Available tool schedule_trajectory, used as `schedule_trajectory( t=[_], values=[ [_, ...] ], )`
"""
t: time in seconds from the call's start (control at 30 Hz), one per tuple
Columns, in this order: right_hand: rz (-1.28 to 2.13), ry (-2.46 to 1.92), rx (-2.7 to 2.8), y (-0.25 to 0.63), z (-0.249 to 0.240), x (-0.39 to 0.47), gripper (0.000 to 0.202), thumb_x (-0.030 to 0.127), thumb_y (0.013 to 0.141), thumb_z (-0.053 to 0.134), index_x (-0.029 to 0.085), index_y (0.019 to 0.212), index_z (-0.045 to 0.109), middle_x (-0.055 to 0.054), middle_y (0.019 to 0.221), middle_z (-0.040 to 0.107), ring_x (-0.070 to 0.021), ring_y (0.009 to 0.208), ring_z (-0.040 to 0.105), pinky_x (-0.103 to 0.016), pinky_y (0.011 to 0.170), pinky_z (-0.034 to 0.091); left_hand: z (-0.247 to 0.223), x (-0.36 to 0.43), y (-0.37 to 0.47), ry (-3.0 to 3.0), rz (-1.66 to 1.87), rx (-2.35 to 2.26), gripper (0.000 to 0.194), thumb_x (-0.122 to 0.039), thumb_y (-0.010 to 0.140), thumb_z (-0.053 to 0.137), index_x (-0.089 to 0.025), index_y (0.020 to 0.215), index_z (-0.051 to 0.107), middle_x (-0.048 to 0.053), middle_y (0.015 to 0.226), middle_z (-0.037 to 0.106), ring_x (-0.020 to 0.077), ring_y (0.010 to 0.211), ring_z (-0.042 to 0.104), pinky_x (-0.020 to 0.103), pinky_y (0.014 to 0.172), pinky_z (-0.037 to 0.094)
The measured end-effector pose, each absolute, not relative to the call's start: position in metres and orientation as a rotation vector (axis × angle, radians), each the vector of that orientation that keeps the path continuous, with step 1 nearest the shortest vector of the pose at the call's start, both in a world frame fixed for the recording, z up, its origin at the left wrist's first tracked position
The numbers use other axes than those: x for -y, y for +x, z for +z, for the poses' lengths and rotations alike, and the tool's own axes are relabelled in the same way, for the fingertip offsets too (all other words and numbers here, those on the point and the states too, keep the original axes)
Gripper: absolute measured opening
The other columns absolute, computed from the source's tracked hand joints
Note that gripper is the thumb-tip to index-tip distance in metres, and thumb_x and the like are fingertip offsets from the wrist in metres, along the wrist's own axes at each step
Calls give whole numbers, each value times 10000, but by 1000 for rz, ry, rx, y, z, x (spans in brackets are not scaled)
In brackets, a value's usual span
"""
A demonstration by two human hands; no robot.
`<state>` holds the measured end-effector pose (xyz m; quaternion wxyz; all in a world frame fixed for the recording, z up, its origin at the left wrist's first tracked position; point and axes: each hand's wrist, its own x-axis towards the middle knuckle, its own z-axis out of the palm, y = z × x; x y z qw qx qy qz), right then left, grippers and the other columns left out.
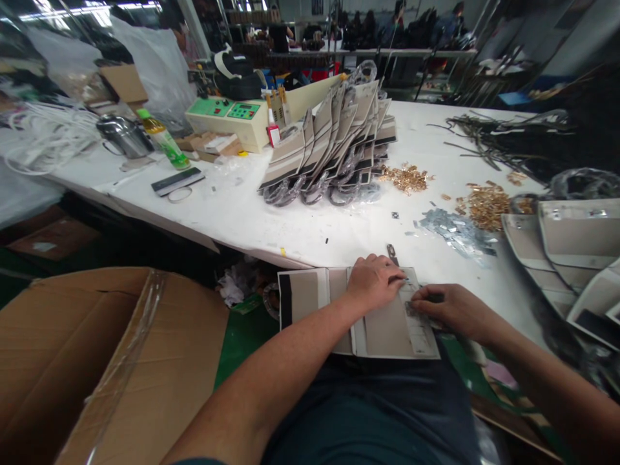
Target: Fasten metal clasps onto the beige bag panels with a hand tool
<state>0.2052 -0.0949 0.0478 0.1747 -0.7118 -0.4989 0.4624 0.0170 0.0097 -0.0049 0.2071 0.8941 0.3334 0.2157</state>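
Across my lap and the table edge lies a beige bag panel [382,329] with pale borders, a black strip at its left end and a whitish strip along its right side. My left hand [375,282] rests on its upper part, fingers curled and closed near the whitish strip; what they pinch is too small to make out. Lower on the same strip, my right hand [450,309] is closed, thumb and fingertips pressed together on something small and unclear. A small dark metal piece [392,252] shows just beyond my left hand.
Stacked bag pieces [334,129] with plastic-wrapped handles stand at the back; more panels [576,239] lie right. Gold fittings [489,205] and silver metal plates [455,229] form piles. A cardboard box [184,336] stands left, below a green control machine [227,116] and bottle [167,143].
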Motion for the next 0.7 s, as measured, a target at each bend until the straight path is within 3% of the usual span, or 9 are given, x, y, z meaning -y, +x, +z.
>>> schedule_trajectory(
  t=[0.37,0.6,0.7],
  values=[
    [795,-2184,1747,196,44,92,300,479,778,594,250,780,787,1,562,654,-186,535,555,-304,541,376,-3,-9,17,2484,604,-924,153,-396,1015,722,-323,1093,832,5,1227,768,246,1146,645,424,962,491],
    [771,-2125,1634,197,35,99,307,511,786,655,256,926,754,-7,764,764,-214,658,683,-310,628,489,-5,-9,17,2482,622,-919,149,-401,1008,728,-332,1086,835,-1,1215,771,246,1145,644,423,973,489],
    [839,-2114,1511,201,47,104,348,567,824,682,238,901,769,-12,689,723,-202,602,651,-299,564,466,-7,-10,18,2471,636,-921,143,-397,1005,736,-337,1086,837,-2,1196,774,243,1131,645,425,962,489]
  ],
)
